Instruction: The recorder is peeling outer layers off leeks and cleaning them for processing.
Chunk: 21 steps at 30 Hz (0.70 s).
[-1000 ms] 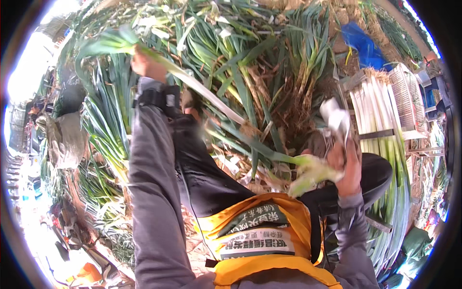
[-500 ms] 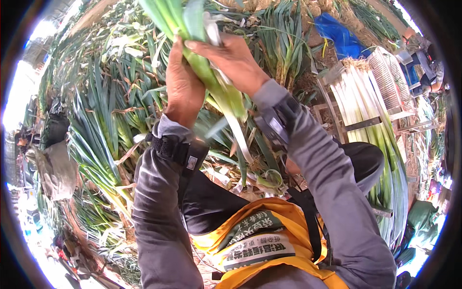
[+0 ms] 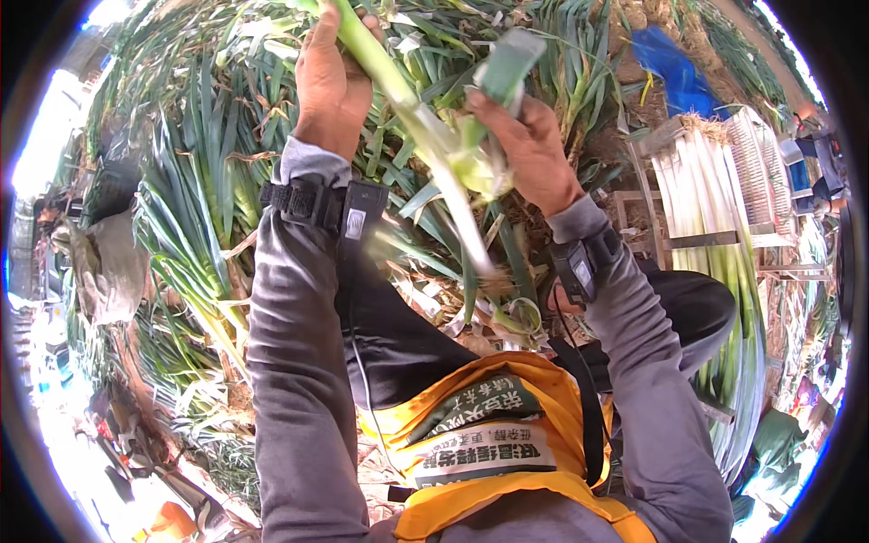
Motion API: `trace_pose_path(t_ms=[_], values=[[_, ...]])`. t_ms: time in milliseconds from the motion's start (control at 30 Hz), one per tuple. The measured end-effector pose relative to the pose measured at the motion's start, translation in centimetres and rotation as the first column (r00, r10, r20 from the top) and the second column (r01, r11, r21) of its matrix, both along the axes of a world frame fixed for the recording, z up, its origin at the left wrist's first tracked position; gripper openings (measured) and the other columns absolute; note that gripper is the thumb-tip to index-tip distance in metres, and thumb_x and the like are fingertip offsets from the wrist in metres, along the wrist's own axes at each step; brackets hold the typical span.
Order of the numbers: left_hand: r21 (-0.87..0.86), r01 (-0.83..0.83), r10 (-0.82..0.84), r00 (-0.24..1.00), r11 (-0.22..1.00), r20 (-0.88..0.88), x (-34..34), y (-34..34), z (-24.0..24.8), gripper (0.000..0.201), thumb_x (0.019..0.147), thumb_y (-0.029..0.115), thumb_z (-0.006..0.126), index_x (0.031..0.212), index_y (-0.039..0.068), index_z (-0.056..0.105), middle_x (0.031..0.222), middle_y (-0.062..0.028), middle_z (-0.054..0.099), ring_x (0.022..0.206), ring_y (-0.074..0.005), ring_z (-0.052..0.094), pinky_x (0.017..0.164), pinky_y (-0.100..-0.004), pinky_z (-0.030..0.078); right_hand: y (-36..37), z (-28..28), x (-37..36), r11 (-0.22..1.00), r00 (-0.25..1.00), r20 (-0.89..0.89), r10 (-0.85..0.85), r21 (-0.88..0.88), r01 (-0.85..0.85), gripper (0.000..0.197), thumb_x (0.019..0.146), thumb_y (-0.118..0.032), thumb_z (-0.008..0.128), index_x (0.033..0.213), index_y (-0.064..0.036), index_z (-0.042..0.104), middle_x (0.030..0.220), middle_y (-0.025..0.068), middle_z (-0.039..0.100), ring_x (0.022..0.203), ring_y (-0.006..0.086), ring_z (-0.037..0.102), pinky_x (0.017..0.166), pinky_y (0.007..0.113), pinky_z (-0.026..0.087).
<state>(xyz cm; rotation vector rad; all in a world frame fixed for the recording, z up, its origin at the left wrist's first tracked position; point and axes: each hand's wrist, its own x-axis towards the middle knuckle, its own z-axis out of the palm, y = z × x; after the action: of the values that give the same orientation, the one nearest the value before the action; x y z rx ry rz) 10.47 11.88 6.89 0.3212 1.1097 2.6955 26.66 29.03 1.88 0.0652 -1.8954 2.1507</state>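
Note:
My left hand (image 3: 328, 95) is closed around the green upper part of a leek (image 3: 387, 80), close to the top edge. The leek slants down to the right, its white shank and roots pointing back toward my lap, blurred near the root end. My right hand (image 3: 540, 161) grips a stripped outer leaf (image 3: 511, 65), whose green end sticks up past the thumb. Pale lower parts of that leaf hang beside the leek's shank; whether they are fully apart from it I cannot tell.
Heaped leeks (image 3: 199, 172) and loose leaf trimmings lie ahead and to the left. At right, a bundle of trimmed leeks (image 3: 701, 185) rests in a metal frame (image 3: 706, 238). Beside it stands a pale slatted crate (image 3: 759, 167). A blue plastic sheet (image 3: 672, 68) lies beyond.
My right hand has moved right and down, away from my left hand, peeling the outer leaf from the leek. My left hand has shifted slightly up and left, still holding it.

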Motion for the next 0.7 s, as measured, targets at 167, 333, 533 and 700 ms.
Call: trace_pose_path(t_ms=[167,333,533,700], values=[[0.106,-0.067,0.069,0.997,0.992,-0.016,-2.1,-2.6,-0.1,0.033,0.099,0.027,0.058,0.112,-0.002,0.052,0.094,-0.0135,0.058,0.085,-0.023,0.059,0.078,-0.0365,0.056,-0.7,-2.8,3.0,0.999,0.986,0.164,-0.036,0.034,0.03,0.032,0.094,-0.034,0.065,0.096,-0.0025,0.067,0.069,-0.0023,0.059,0.054,0.0058,0.051,0.046,0.022,0.04],[0.034,-0.243,0.246,0.961,0.969,-0.129,-4.2,-4.9,1.7,0.037,0.096,0.031,0.061,0.112,-0.001,0.052,0.094,-0.0131,0.057,0.08,-0.0235,0.058,0.075,-0.0387,0.054,0.0,-20.2,10.6,0.677,0.719,0.656,0.229,0.424,-0.602,0.054,0.088,-0.05,0.062,0.103,0.0022,0.064,0.082,0.0154,0.062,0.074,0.0277,0.062,0.066,0.042,0.051],[0.047,-0.247,0.251,0.951,0.968,-0.182,-3.7,-3.5,0.7,0.036,0.096,0.029,0.062,0.112,-0.001,0.053,0.097,-0.0136,0.059,0.083,-0.0248,0.058,0.079,-0.0391,0.053,0.2,-28.8,16.7,0.265,0.579,0.798,0.166,0.53,-0.806,0.047,0.085,-0.041,0.063,0.1,0.0029,0.066,0.099,0.0272,0.064,0.094,0.0426,0.062,0.084,0.052,0.047],[0.08,-0.136,0.147,0.977,0.987,-0.155,-2.6,-3.9,1.7,0.036,0.098,0.029,0.058,0.114,-0.002,0.05,0.098,-0.0134,0.055,0.084,-0.0238,0.054,0.079,-0.0381,0.051,-0.7,-10.7,6.2,0.739,0.981,0.153,-0.119,0.674,-0.015,0.031,0.092,-0.025,0.064,0.104,0.0041,0.064,0.102,0.0234,0.064,0.089,0.0386,0.064,0.076,0.042,0.051]])
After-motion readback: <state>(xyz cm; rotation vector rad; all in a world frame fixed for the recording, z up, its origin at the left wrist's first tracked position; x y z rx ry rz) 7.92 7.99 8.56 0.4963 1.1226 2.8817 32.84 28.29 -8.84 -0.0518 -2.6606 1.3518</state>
